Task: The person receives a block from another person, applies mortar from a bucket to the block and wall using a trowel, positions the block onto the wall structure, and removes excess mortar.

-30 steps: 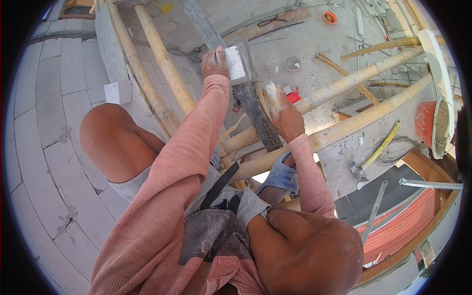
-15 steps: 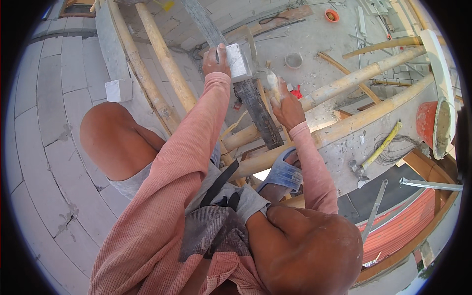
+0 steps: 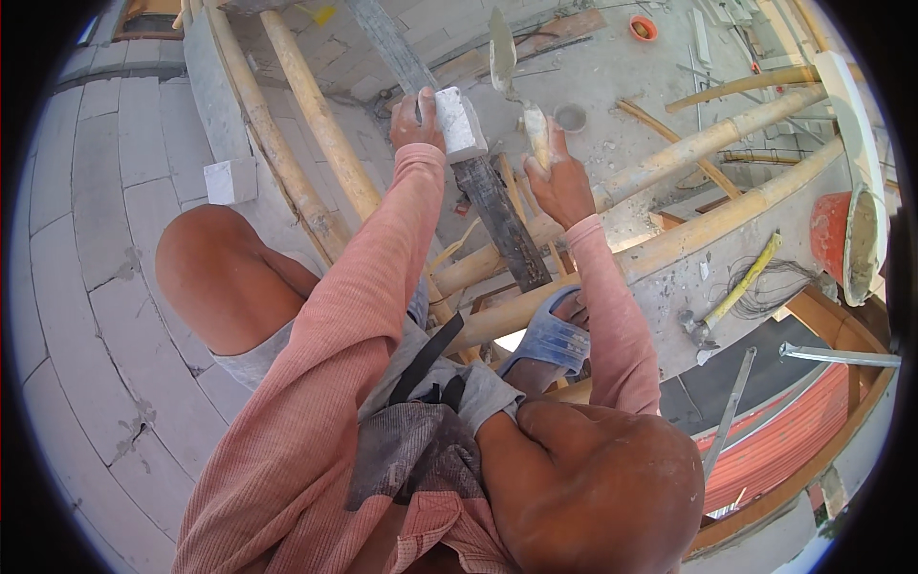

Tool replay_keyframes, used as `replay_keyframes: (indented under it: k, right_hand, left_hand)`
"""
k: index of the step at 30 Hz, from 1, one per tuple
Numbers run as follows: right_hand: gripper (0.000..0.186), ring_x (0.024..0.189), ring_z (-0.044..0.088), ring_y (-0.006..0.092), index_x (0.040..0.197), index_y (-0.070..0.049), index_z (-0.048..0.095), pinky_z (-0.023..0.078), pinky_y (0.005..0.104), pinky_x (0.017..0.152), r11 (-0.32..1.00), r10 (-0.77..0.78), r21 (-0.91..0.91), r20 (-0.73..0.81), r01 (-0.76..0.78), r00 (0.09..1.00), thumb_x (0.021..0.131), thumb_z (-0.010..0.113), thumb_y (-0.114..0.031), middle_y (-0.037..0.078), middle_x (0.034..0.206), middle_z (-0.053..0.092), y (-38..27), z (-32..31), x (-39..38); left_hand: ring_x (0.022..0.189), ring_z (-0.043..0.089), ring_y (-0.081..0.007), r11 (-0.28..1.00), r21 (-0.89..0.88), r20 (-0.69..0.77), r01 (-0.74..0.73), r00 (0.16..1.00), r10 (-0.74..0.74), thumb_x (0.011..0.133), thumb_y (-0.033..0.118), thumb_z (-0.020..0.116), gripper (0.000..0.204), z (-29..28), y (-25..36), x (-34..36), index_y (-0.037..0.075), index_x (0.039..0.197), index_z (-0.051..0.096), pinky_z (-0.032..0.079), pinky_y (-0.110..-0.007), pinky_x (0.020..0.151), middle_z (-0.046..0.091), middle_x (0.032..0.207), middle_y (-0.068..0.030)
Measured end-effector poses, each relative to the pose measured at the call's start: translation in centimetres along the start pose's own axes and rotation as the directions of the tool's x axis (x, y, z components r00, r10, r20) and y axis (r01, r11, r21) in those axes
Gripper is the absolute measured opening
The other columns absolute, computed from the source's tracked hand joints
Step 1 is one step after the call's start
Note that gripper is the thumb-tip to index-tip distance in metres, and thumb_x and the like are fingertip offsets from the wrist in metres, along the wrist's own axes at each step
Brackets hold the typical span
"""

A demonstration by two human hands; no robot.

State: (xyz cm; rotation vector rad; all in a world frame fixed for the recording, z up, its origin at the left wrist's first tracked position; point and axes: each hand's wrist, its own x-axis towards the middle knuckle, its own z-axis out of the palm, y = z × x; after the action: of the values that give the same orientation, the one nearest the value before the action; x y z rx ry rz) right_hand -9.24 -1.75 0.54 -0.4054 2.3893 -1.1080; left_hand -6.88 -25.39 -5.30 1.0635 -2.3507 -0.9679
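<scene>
A small white block (image 3: 461, 124), rough on its face, rests on a dark, weathered timber (image 3: 504, 222). My left hand (image 3: 417, 121) is closed on the block's left side; part of the fingers is hidden behind it. In my right hand (image 3: 562, 180) is a trowel, its pale, mortar-smeared handle (image 3: 535, 134) wrapped by the fingers. The trowel's blade (image 3: 502, 55) points away from me, beyond the block and apart from it. Another white block (image 3: 230, 180) stands on the ledge by my left knee.
Bamboo poles (image 3: 722, 215) cross below and in front of me. A hammer with a yellow handle (image 3: 755, 277) lies beside coiled wire at right, near an orange bucket (image 3: 832, 234). Pale block wall (image 3: 86, 249) runs along the left. An orange bowl (image 3: 643, 29) sits far below.
The trowel has swung up and away from the block, its blade turning to show its flat face. My right hand has risen slightly; my left hand and the block have barely shifted.
</scene>
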Motion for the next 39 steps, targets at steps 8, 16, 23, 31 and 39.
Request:
replay_keyframes:
  k: [8,16,23,31,39]
  right_hand:
    - [0.069,0.106,0.06,0.0528,0.149,-0.006,0.026,0.051,0.0503,0.088,0.94,-0.216,0.098,-0.571,0.328,0.792,0.093,0.062,-0.025,0.036,0.117,0.059,-0.9,3.5,1.7]
    - [0.066,0.097,0.061,0.0531,0.147,-0.009,0.029,0.049,0.0554,0.084,0.995,-0.027,-0.1,-0.171,0.01,0.985,0.09,0.061,-0.021,0.033,0.104,0.066,-3.4,-1.7,2.8]
    - [0.068,0.102,0.064,0.048,0.147,-0.001,0.029,0.052,0.0545,0.084,0.991,0.025,-0.128,-0.037,-0.029,0.999,0.09,0.062,-0.019,0.031,0.113,0.065,-0.5,3.8,0.8]
    - [0.066,0.105,0.062,0.0498,0.146,0.002,0.029,0.051,0.0521,0.089,0.999,-0.036,-0.019,-0.211,0.033,0.977,0.091,0.062,-0.017,0.034,0.115,0.062,-3.5,-2.6,1.4]
    - [0.066,0.102,0.06,0.0549,0.15,-0.004,0.026,0.051,0.0501,0.086,0.987,0.119,-0.123,0.087,-0.108,0.989,0.094,0.061,-0.018,0.039,0.112,0.06,1.9,4.0,-2.6]
  left_hand:
    - [0.102,0.061,-0.0411,0.999,-0.031,0.008,0.016,1.0,-0.016,0.098,0.047,0.053,0.045,0.9,1.2,0.3,0.005,0.105,0.067,0.047,-0.047,0.088,0.064,0.108,-0.0207]
    - [0.103,0.062,-0.0366,0.999,-0.014,-0.008,0.044,0.999,-0.044,0.098,0.049,0.054,0.046,0.3,0.8,0.8,0.007,0.11,0.068,0.047,-0.043,0.091,0.065,0.11,-0.0173]
    - [0.102,0.064,-0.032,0.999,-0.007,0.017,0.042,0.999,-0.042,0.098,0.05,0.056,0.045,0.5,1.0,0.5,0.009,0.111,0.069,0.048,-0.04,0.091,0.067,0.108,-0.015]
    - [0.103,0.061,-0.0395,1.0,-0.01,0.016,0.012,1.0,-0.012,0.099,0.048,0.053,0.045,0.2,1.0,0.1,0.006,0.11,0.067,0.047,-0.045,0.09,0.063,0.11,-0.0198]
    - [0.104,0.061,-0.0398,1.0,-0.01,0.005,0.003,1.0,-0.003,0.098,0.049,0.053,0.048,0.8,0.5,0.1,0.005,0.11,0.067,0.048,-0.045,0.091,0.063,0.111,-0.0192]
